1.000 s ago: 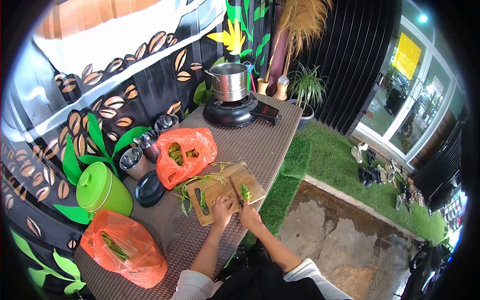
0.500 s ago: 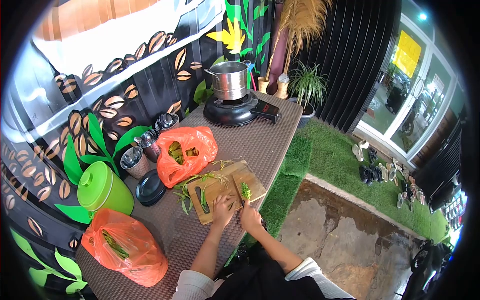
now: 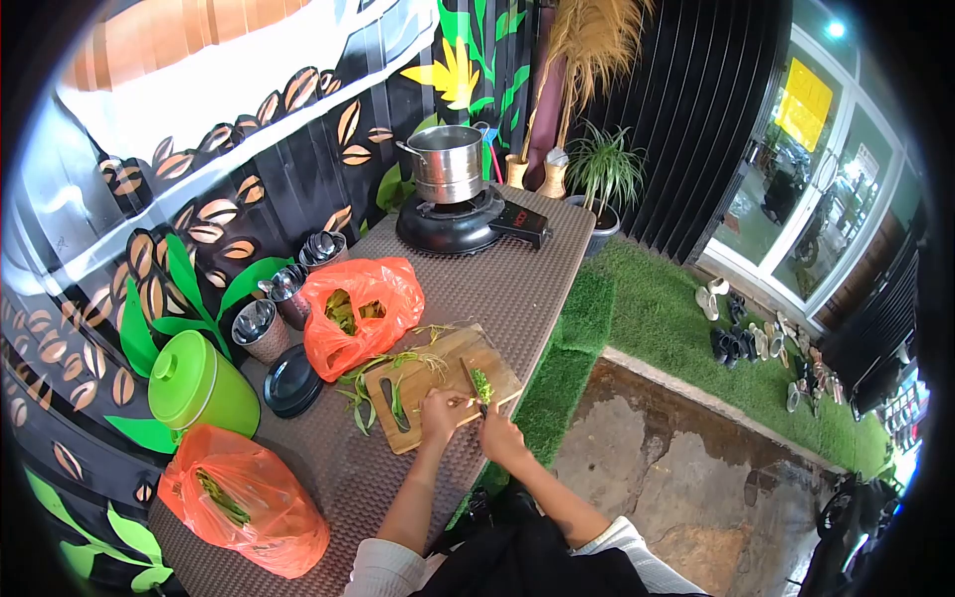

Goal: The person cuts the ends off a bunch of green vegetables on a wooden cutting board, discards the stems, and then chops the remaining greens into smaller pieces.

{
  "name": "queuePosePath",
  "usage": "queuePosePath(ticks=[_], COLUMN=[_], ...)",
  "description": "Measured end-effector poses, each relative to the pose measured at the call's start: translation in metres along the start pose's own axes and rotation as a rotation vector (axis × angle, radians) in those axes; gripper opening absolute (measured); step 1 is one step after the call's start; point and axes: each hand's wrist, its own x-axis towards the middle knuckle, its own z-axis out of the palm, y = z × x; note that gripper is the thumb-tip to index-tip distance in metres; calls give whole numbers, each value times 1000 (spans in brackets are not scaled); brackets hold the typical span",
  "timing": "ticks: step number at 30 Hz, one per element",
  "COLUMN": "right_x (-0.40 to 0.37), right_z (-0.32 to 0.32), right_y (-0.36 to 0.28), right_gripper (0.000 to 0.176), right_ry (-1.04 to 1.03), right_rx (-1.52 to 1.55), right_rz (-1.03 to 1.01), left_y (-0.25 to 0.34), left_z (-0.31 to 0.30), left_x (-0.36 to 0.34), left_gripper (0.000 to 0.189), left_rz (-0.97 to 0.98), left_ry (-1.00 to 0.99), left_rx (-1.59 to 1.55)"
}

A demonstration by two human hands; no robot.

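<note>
On the wooden cutting board (image 3: pixel 444 360), a heap of chopped green vegetable (image 3: pixel 481 386) lies against the blade of a knife (image 3: pixel 466 374). My right hand (image 3: pixel 502 439) is wrapped round the knife's handle at the board's near edge. Left of the blade, my left hand (image 3: pixel 438 413) rests over the board with its fingers curled together; what they pinch, if anything, is too small to make out. Long green stalks and leaves (image 3: pixel 360 403) spread over the board's left end and onto the table.
Orange plastic bags (image 3: pixel 366 298) of greens stand on the woven-look table (image 3: pixel 368 478). Dark plates (image 3: pixel 296 386), a lidded green container (image 3: pixel 204 383) and cutlery cups (image 3: pixel 261 333) line the wall. A steel pot (image 3: pixel 448 169) sits on a portable stove (image 3: pixel 448 224) at the far end.
My left hand's fingers have drawn in from lying flatter on the board to a curled grip near the knife. The view has shifted slightly; the knife stays beside the chopped greens.
</note>
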Motion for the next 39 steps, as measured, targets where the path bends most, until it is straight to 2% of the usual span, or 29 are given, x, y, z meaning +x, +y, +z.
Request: queuePosePath(ticks=[2,3,5,7,12,18,20,21,23,24,26,27,29,32,35,39], right_x=[-5,-5,4,16,13,6,17,25,29,26,14,1,-5,4,21,5], right_z=[13,18,22,18,1,19,23,21,13,9,8,7,11,16,9,6], right_y=[-1,0,2,5,8,5,6,9,15,16,14,8,3,0,6,4], right_gripper=[35,35,35,41,36,35,36,36,37,37,37,37,36,33,36,36], right_ry=[23,45,65,13,-15,10,22,25,36,25,12,1,-9,-25,-44,-86], right_rx=[-31,-62,-94,-51,8,10,28,36,40,27,14,13,10,8,-10,-1], right_rz=[4,6,-19,-52,-75,-21,-37,-72,-109,-123,-138,-90,-45,-29,-83,-41], left_y=[15,16,18,24,24,12,18,12,0,2,6,11,18,18,19,16], left_z=[-7,-7,-6,-10,-9,-7,-11,-9,-3,-4,-5,-7,-9,-8,-8,-10], left_x=[-7,-10,-15,-19,-19,-9,-6,-6,2,1,-4,-8,-14,-21,-22,-20], left_gripper=[14,14,14,14,14,13,14,14,13,13,14,14,14,14,12,12], left_rz=[125,125,328,311,295,209,-22,-25,-160,-159,-74,-73,215,297,299,296], left_ry=[-6,-6,131,126,130,98,-25,-27,-70,-67,-26,-24,82,120,134,98], left_rx=[158,158,322,335,336,198,119,120,-230,-230,-30,-30,249,293,272,252])
